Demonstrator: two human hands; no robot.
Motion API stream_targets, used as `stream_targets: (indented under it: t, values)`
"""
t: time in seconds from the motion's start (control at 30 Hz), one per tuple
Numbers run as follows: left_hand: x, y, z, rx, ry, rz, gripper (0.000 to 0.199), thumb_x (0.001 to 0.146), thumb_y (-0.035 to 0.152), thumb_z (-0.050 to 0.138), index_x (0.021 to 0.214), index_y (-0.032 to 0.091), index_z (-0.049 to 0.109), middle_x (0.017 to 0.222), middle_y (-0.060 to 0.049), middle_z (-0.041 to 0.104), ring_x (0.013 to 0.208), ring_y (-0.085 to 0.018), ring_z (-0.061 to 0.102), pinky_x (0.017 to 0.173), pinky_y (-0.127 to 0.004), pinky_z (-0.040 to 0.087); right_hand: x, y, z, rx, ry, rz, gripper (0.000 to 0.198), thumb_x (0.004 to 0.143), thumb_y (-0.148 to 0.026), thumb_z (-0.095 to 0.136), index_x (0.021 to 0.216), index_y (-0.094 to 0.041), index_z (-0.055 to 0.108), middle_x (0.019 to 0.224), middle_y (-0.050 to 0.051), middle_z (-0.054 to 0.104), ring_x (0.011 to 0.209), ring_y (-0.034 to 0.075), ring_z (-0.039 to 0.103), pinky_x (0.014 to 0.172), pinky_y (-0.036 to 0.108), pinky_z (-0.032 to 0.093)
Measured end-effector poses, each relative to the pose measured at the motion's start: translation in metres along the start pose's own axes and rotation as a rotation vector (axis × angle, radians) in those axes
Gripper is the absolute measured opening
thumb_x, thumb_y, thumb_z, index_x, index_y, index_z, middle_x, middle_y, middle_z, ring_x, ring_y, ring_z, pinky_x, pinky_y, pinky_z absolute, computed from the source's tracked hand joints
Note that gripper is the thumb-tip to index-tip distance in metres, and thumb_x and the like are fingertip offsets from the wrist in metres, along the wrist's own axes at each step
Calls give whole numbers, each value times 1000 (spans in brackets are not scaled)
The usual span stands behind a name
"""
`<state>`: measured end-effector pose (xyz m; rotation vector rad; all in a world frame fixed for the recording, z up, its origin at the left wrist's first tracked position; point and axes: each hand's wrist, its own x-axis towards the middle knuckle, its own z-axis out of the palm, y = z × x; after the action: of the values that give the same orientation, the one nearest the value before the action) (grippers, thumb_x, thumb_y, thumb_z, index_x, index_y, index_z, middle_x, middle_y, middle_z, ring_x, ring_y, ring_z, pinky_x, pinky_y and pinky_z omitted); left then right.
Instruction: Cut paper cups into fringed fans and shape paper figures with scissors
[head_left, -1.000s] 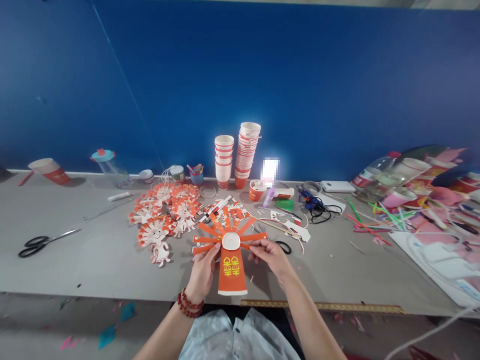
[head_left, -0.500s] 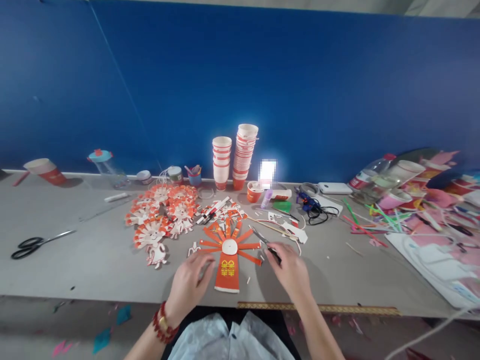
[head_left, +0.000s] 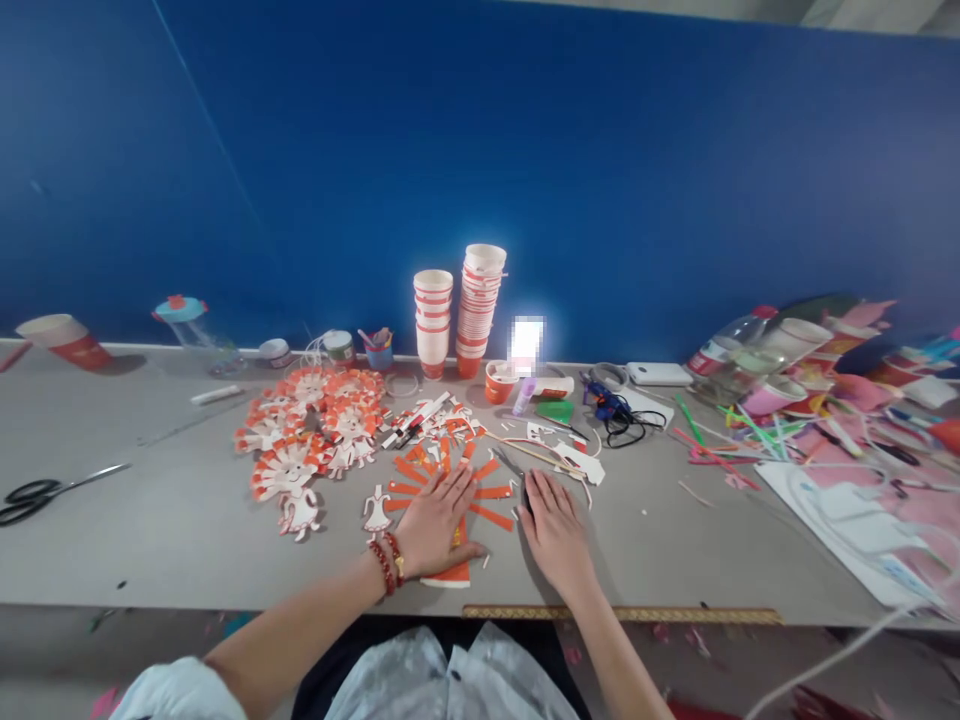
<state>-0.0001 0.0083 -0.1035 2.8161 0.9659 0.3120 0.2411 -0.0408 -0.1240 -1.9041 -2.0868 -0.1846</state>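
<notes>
My left hand [head_left: 439, 525] lies flat, fingers spread, on a paper cup cut open into orange strips [head_left: 491, 515], fanned out on the table. It covers the cup's middle; a lower piece with a white rim sticks out below. My right hand [head_left: 555, 525] rests palm down with fingers stretched, just right of the strips. Under its fingertips is what looks like scissors [head_left: 511, 462], with a metal blade and black handle mostly hidden. Left of the strips is a white paper dress-shaped cutout [head_left: 376, 510].
A heap of orange-and-white paper figures [head_left: 319, 425] lies to the left, beyond black-handled scissors [head_left: 56, 490]. Stacked paper cups [head_left: 482, 310] stand at the back. A blue glue gun [head_left: 609, 405], bottles and pink scraps [head_left: 862, 470] are rightward. A gold ruler-like strip [head_left: 622, 614] lines the front edge.
My left hand has moved right and flattened onto the cut cup. My right hand has loosened from the scissors and laid its fingers flat. The view has shifted slightly right.
</notes>
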Motion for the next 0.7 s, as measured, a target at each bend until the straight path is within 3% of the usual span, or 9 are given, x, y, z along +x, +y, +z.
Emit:
stream_targets:
  t: [0.17,0.3,0.47,0.7]
  values:
    - [3,8,-9,17,36,-35,91,85,73,32,150,10,24,157,-18,23,146,-29,19,118,-45,10,3,-1,5,-18,18,26,55,99,-40,31,140,-9,47,147,14,45,134,30,42,112,47,27]
    - [10,7,-18,27,70,-4,87,88,69,31,152,13,15,159,-15,21,146,-29,18,118,-48,2,2,0,3,-24,13,25,55,99,-40,30,140,-8,47,147,14,45,135,29,41,113,47,26]
    - [16,-1,-6,17,15,-12,87,88,70,30,150,10,23,158,-16,23,146,-27,20,118,-43,9,2,-1,2,-13,12,26,56,99,-42,29,141,-9,46,148,14,44,135,29,41,112,47,26]
    - [16,-5,-2,25,50,-1,88,88,69,32,152,11,14,158,-16,22,147,-27,17,119,-45,7,2,0,3,5,23,24,57,99,-44,29,143,-11,44,148,14,44,135,30,41,112,49,27]
